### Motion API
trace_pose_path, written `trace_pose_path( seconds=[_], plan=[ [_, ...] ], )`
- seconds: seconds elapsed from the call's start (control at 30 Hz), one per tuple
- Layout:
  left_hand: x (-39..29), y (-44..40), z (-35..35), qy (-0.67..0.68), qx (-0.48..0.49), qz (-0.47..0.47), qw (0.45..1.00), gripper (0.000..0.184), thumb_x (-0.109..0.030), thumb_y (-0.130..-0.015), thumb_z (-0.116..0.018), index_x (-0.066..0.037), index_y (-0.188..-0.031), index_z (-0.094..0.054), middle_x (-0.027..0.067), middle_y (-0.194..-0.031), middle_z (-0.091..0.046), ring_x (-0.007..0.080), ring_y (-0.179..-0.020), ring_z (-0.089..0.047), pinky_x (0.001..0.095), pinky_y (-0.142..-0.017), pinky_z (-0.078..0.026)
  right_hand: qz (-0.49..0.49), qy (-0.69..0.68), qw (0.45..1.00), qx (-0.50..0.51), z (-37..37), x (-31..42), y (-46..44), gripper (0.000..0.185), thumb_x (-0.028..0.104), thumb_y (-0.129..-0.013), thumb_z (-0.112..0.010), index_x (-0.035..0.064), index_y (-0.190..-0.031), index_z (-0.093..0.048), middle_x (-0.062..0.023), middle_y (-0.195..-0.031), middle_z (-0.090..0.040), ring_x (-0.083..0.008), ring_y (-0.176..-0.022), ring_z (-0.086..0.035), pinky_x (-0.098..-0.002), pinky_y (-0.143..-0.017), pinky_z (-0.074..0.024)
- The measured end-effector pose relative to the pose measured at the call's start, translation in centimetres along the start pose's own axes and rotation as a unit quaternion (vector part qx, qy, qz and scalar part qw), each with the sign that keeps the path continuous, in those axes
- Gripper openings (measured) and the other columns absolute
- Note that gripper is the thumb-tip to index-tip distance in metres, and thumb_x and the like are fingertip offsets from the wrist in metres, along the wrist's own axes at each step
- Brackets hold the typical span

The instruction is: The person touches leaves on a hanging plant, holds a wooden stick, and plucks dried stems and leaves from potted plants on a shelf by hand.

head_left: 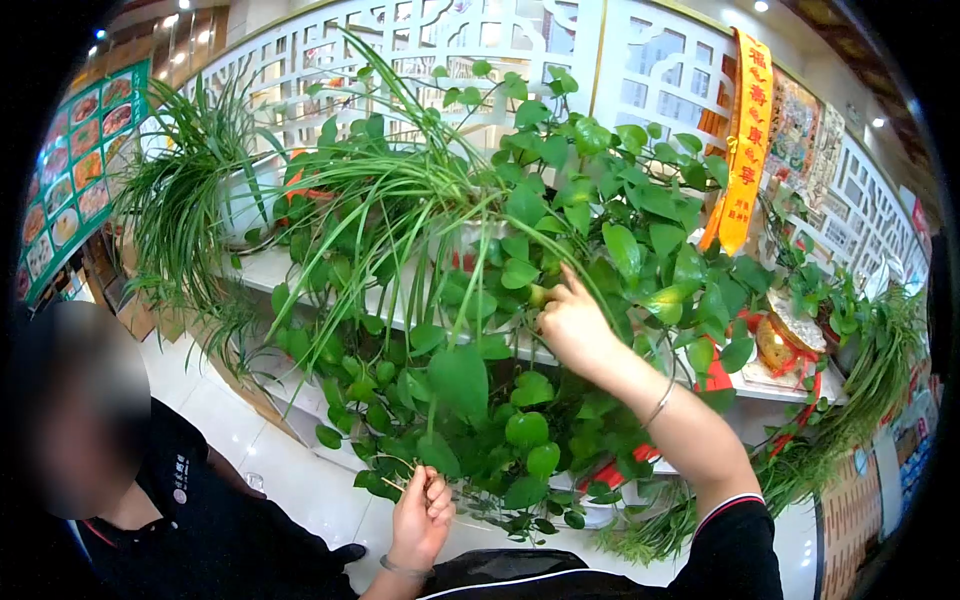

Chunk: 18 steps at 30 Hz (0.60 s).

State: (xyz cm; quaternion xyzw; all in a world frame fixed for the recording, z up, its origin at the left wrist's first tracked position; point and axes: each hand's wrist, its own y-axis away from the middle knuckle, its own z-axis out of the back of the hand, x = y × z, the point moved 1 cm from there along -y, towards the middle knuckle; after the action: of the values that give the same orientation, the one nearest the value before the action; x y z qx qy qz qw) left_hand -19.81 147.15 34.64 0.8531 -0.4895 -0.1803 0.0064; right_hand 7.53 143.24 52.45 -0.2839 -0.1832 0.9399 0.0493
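Observation:
My left hand point(422, 510) is closed low in front of the plants, its fingers pinching thin, dry brownish stems point(393, 485) that stick out to the left. Just above it hang broad green leaves of a pothos plant point(527, 430). My right hand point(575, 325) reaches in among the upper pothos leaves, index finger stretched out and thumb apart from it. A small yellowish leaf point(540, 295) lies right against its fingers; whether they grip it I cannot make out. Long narrow leaves of a spider plant point(430, 190) arch over this spot.
A white shelf point(275, 265) carries the pots, including a white pot point(248, 205) at left. Behind stands a white lattice screen point(420, 60) with an orange ribbon point(745, 150). A gold ornament point(775, 345) sits at right. Another person in a dark shirt point(210, 510) is close on the left.

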Motion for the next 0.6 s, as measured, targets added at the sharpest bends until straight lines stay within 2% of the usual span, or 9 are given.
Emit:
trace_pose_path(
  seconds=[0.1, 0.17, 0.27, 0.33, 0.37, 0.4, 0.47, 0.53, 0.6],
  plan=[
    [0.0, 0.1, -0.3, -0.002, -0.007, 0.003, 1.000, 0.021, -0.028, -0.097, -0.039, -0.011, -0.091, -0.051, -0.0028, -0.067, -0.039, 0.0065, -0.052, -0.031, 0.0189, -0.044, -0.024, -0.027, -0.099, 0.986, -0.133, 1.1, 0.5, 0.5, 0.002, 0.007, -0.067, -0.063, 0.0052, -0.067, -0.063, -0.0053, -0.072, -0.061, -0.0234, -0.089, -0.057, -0.0492, -0.106, -0.0281],
    [0.1, -0.1, -0.2, -0.002, 0.006, 0.001, 1.000, 0.022, -0.028, -0.097, -0.039, -0.011, -0.091, -0.051, -0.0029, -0.068, -0.039, 0.0066, -0.053, -0.032, 0.0186, -0.044, -0.025, -0.050, -0.154, 0.961, -0.225, 2.1, 1.1, 1.1, 0.008, 0.008, -0.068, -0.068, 0.0068, -0.074, -0.064, -0.0020, -0.074, -0.062, -0.0232, -0.094, -0.057, -0.0476, -0.103, -0.0304],
    [0.3, 0.2, -0.9, -0.004, 0.005, 0.009, 1.000, 0.022, -0.029, -0.097, -0.039, -0.011, -0.090, -0.050, -0.0017, -0.070, -0.039, 0.0067, -0.053, -0.032, 0.0185, -0.044, -0.025, -0.051, -0.202, 0.917, -0.340, 6.8, 4.0, 2.5, 0.009, 0.008, -0.067, -0.066, 0.0072, -0.076, -0.063, -0.0043, -0.075, -0.060, -0.0219, -0.086, -0.057, -0.0485, -0.096, -0.0371],
    [0.6, 0.5, -2.1, -0.015, 0.002, 0.013, 1.000, 0.022, -0.029, -0.097, -0.039, -0.011, -0.090, -0.050, -0.0011, -0.070, -0.039, 0.0066, -0.052, -0.032, 0.0189, -0.044, -0.025, 0.007, -0.277, 0.893, -0.354, 7.2, 6.4, 4.7, 0.023, 0.006, -0.065, -0.068, 0.0061, -0.088, -0.065, -0.0059, -0.086, -0.062, -0.0200, -0.081, -0.059, -0.0406, -0.082, -0.0481],
    [0.8, 0.4, -1.9, -0.060, 0.024, 0.001, 0.998, 0.023, -0.030, -0.097, -0.039, -0.011, -0.088, -0.049, 0.0013, -0.074, -0.044, 0.0067, -0.052, -0.032, 0.0192, -0.044, -0.026, 0.055, -0.336, 0.879, -0.336, 6.6, 7.9, 5.8, 0.027, 0.006, -0.066, -0.067, 0.0054, -0.093, -0.064, -0.0077, -0.091, -0.062, -0.0197, -0.080, -0.060, -0.0358, -0.076, -0.0502],
    [1.0, 0.6, -2.4, -0.087, 0.001, 0.002, 0.996, 0.023, -0.029, -0.097, -0.040, -0.010, -0.089, -0.051, 0.0020, -0.080, -0.051, 0.0070, -0.053, -0.035, 0.0189, -0.045, -0.027, 0.103, -0.393, 0.857, -0.317, 6.0, 9.5, 6.6, 0.031, 0.006, -0.066, -0.066, 0.0046, -0.097, -0.064, -0.0094, -0.095, -0.062, -0.0195, -0.079, -0.061, -0.0311, -0.070, -0.0524],
    [1.7, 0.3, -1.5, -0.113, -0.004, -0.003, 0.994, 0.023, -0.029, -0.097, -0.041, -0.010, -0.090, -0.053, 0.0016, -0.085, -0.055, 0.0075, -0.054, -0.039, 0.0191, -0.045, -0.028, 0.152, -0.441, 0.824, -0.322, 4.7, 12.7, 7.4, 0.036, 0.005, -0.061, -0.070, 0.0043, -0.096, -0.066, -0.0071, -0.090, -0.063, -0.0168, -0.072, -0.063, -0.0250, -0.060, -0.0510],
    [1.8, 0.6, -1.5, -0.126, -0.016, -0.020, 0.992, 0.025, -0.031, -0.096, -0.043, -0.009, -0.092, -0.054, -0.0006, -0.082, -0.054, 0.0075, -0.060, -0.045, 0.0209, -0.048, -0.032, 0.154, -0.471, 0.831, -0.254, 3.0, 14.9, 8.7, 0.034, 0.005, -0.063, -0.068, 0.0034, -0.097, -0.066, -0.0071, -0.091, -0.063, -0.0188, -0.076, -0.064, -0.0271, -0.063, -0.0520],
    [1.9, 0.9, -2.7, -0.123, -0.048, -0.036, 0.991, 0.026, -0.032, -0.096, -0.043, -0.009, -0.093, -0.054, -0.0006, -0.082, -0.054, 0.0075, -0.064, -0.046, 0.0217, -0.050, -0.034, 0.110, -0.479, 0.839, -0.233, 1.9, 16.0, 9.5, 0.030, 0.007, -0.065, -0.068, 0.0055, -0.095, -0.066, -0.0046, -0.092, -0.063, -0.0183, -0.078, -0.062, -0.0267, -0.065, -0.0514]
  ],
)
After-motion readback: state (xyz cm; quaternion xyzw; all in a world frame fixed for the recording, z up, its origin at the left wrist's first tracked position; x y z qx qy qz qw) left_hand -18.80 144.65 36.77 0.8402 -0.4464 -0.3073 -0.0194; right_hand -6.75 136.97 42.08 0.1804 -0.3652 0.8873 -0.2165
